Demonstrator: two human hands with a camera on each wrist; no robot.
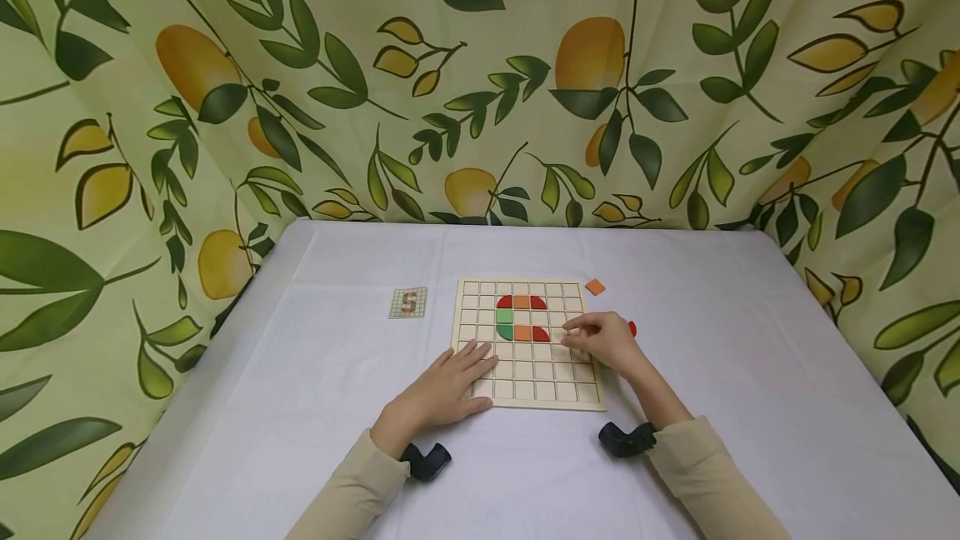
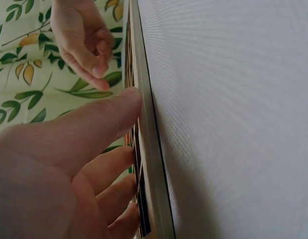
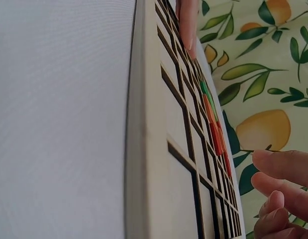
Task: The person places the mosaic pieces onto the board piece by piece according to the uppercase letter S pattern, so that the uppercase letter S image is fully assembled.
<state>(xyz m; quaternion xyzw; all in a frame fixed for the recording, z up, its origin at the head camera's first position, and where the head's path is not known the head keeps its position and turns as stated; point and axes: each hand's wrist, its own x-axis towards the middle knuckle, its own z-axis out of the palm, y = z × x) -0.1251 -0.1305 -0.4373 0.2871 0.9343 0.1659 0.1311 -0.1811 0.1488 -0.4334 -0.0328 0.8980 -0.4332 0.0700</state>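
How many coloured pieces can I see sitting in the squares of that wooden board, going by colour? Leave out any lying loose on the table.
Red pieces: 3
Orange pieces: 2
Green pieces: 2
Total: 7

Board (image 1: 543, 390): pale wood, smooth, matt
Tiles (image 1: 504, 317): smooth, painted-looking
Tablecloth (image 1: 337, 357): matt cloth, fine weave
Curtain (image 1: 480, 65): smooth printed cloth
Sleeves (image 1: 360, 482): matt cloth
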